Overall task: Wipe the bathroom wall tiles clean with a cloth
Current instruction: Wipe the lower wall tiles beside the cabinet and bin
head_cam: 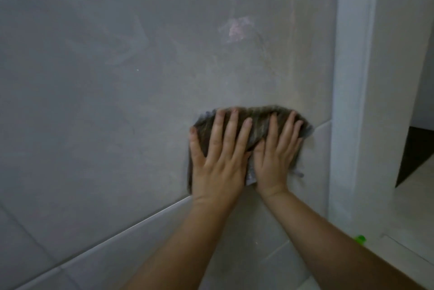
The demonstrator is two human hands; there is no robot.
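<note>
Press streaky grey-brown cloth (258, 120) under flat, straight-fingered left hand (218, 167) and right hand (276, 160); sweep up right edge of glossy grey tile (117, 102), seemingly smeared.

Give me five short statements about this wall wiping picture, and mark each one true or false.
1. The left hand and right hand both press the cloth flat against a tile. True.
2. The cloth is bright white. False: it is dark brownish grey.
3. The cloth lies close to the white corner trim on the right. True.
4. The hands wear rubber gloves. False: both are bare.
5. A red thing shows low on the right. False: the small thing there is green.
</note>
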